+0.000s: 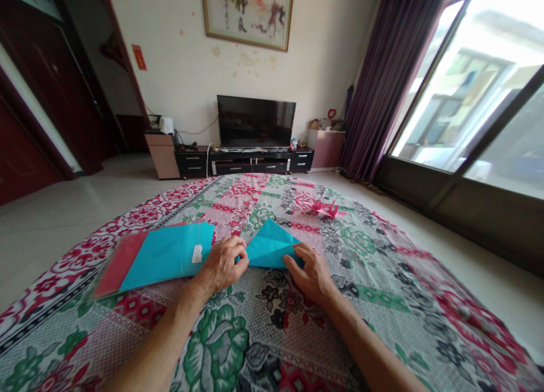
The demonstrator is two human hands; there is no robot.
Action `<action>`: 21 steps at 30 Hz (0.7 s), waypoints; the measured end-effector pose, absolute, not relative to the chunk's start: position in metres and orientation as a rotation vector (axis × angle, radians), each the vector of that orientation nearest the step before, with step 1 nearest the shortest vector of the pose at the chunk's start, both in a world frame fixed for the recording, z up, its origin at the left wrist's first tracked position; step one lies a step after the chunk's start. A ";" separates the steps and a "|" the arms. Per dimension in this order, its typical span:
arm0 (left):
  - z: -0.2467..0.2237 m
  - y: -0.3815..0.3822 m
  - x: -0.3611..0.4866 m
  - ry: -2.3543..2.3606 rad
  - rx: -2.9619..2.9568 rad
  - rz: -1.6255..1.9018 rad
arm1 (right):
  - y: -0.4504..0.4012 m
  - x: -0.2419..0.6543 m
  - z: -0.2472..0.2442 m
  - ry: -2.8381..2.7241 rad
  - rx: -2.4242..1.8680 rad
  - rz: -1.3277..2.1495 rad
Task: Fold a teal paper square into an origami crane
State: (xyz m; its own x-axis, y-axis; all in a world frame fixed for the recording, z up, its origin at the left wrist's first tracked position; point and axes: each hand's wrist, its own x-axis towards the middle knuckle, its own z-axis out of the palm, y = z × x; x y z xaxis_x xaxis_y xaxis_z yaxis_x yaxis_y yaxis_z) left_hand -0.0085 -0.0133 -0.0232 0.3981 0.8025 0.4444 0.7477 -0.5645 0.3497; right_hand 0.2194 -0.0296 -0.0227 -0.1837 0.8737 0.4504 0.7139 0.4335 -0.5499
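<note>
The left hand (225, 264) is curled closed, with the left corner of a folded blue sheet (272, 247) pinched between thumb and fingers, while the opposite corner is gripped by the thumb and fingers of the right hand (310, 270). The sheet is held low over the patterned tablecloth (216, 346), between the two hands, with a peak pointed away from the person and a long edge turned toward the near side. To the left, near the left hand, a clear packet (165, 256) of blue and red paper is laid flat, marked with a small white label (197, 254). Beyond the right hand, pink folded paper pieces (326, 209) are set on the cloth. Farther off, a television (256, 122) is seen on a low black cabinet (250, 162), beneath a framed picture (249, 12)
</note>
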 end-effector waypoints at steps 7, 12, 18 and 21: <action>-0.020 -0.018 -0.004 1.435 2.548 0.878 | -0.027 0.220 -0.022 -1.909 -1.345 0.309; -0.021 -0.018 -0.002 1.458 2.556 0.872 | -0.030 0.216 -0.017 -1.893 -1.391 0.322; -0.022 -0.017 -0.006 1.441 2.535 0.874 | -0.028 0.216 -0.021 -1.814 -1.357 0.322; -0.021 -0.016 -0.012 1.362 2.504 0.873 | -0.027 0.219 -0.025 -1.853 -1.286 0.287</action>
